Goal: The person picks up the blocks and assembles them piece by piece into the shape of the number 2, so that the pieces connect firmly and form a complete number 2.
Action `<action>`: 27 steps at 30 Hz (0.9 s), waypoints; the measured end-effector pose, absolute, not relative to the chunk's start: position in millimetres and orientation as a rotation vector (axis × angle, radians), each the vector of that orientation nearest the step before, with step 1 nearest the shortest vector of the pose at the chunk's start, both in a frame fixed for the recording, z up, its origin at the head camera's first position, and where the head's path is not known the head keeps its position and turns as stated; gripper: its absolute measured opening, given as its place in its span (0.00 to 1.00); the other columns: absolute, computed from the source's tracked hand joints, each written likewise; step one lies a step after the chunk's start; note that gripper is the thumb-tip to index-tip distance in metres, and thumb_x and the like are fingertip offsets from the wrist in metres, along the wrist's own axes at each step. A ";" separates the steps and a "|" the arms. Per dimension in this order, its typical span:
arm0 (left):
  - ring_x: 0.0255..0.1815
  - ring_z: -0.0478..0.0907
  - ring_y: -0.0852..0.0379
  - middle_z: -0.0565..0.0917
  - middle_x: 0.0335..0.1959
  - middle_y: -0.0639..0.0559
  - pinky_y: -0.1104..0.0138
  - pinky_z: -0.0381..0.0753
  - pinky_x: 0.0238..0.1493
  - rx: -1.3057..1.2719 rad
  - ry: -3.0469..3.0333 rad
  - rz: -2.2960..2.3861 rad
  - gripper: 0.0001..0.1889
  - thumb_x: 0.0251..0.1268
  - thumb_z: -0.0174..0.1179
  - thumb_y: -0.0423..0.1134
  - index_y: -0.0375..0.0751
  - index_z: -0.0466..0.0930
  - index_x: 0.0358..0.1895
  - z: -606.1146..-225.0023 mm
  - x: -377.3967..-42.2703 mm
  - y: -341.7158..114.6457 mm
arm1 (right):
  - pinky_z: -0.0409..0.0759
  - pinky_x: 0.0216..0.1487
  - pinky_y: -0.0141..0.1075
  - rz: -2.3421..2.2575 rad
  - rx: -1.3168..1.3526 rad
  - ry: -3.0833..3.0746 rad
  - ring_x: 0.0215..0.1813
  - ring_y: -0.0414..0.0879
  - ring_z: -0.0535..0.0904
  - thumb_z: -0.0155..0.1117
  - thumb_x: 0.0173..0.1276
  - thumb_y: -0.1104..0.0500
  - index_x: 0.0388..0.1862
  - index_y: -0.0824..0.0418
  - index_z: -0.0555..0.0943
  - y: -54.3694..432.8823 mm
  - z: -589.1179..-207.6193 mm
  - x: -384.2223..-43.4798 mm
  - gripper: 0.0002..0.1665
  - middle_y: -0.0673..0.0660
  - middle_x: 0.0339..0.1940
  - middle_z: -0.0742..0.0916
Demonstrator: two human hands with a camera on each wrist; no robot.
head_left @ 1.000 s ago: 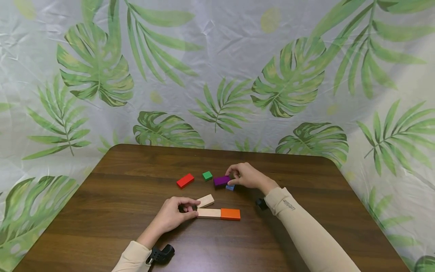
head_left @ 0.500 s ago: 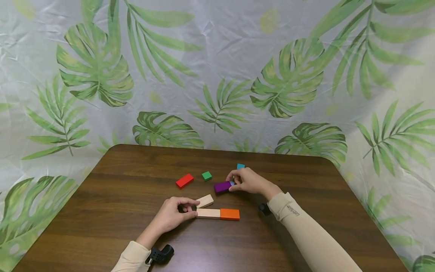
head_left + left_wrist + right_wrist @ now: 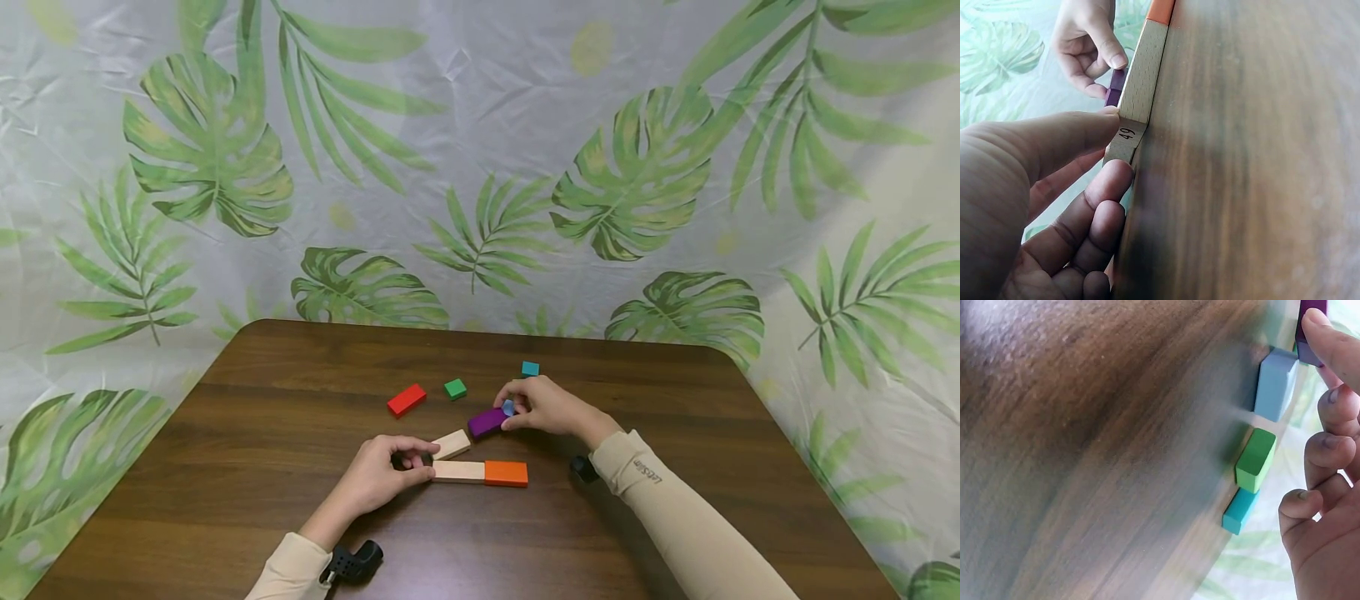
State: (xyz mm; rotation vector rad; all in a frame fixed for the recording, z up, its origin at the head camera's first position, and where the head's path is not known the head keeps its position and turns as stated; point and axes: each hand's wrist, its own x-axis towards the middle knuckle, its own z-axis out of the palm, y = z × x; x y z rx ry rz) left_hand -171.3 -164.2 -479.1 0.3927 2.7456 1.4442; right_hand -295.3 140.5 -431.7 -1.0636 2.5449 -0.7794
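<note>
My left hand (image 3: 381, 471) holds the left end of a bare wooden block (image 3: 459, 472), thumb and fingertips at its end. In the left wrist view that end of the block (image 3: 1144, 75) bears a printed 49. A second wooden block (image 3: 452, 445) lies slanted just behind, near the index finger. An orange block (image 3: 506, 473) abuts the first one's right end. With thumb and fingers, my right hand (image 3: 551, 406) pinches a purple block (image 3: 486, 422), also seen in the right wrist view as a purple block (image 3: 1313, 331). A light blue block (image 3: 1275, 384) stands beside it.
Farther back lie a red block (image 3: 407, 401), a small green block (image 3: 455, 389) and a teal block (image 3: 530, 368). A light green block (image 3: 1255, 459), hidden behind the right hand in the head view, stands by the teal one. The brown table (image 3: 225, 467) meets a leaf-print cloth (image 3: 480, 167).
My right hand has drawn the purple block toward the wooden blocks and turned it slightly. The teal block, hidden before, now shows behind that hand. The left hand stays put.
</note>
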 end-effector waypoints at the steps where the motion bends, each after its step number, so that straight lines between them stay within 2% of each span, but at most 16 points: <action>1: 0.31 0.78 0.68 0.85 0.27 0.62 0.73 0.75 0.37 0.392 2.745 1.444 0.13 0.62 0.79 0.40 0.51 0.94 0.50 -479.2 -171.4 -164.3 | 0.67 0.33 0.28 -0.777 -1.062 2.543 0.26 0.35 0.67 0.75 0.73 0.55 0.56 0.56 0.87 140.1 -431.7 -294.8 0.15 0.45 0.24 0.76; 27: 0.31 0.78 0.68 0.85 0.26 0.62 0.73 0.75 0.36 0.392 2.746 1.451 0.13 0.61 0.79 0.40 0.51 0.94 0.50 -479.1 -171.5 -164.0 | 0.64 0.32 0.28 -0.736 -1.076 2.564 0.24 0.35 0.64 0.77 0.72 0.54 0.54 0.58 0.88 137.3 -441.5 -294.5 0.15 0.44 0.21 0.74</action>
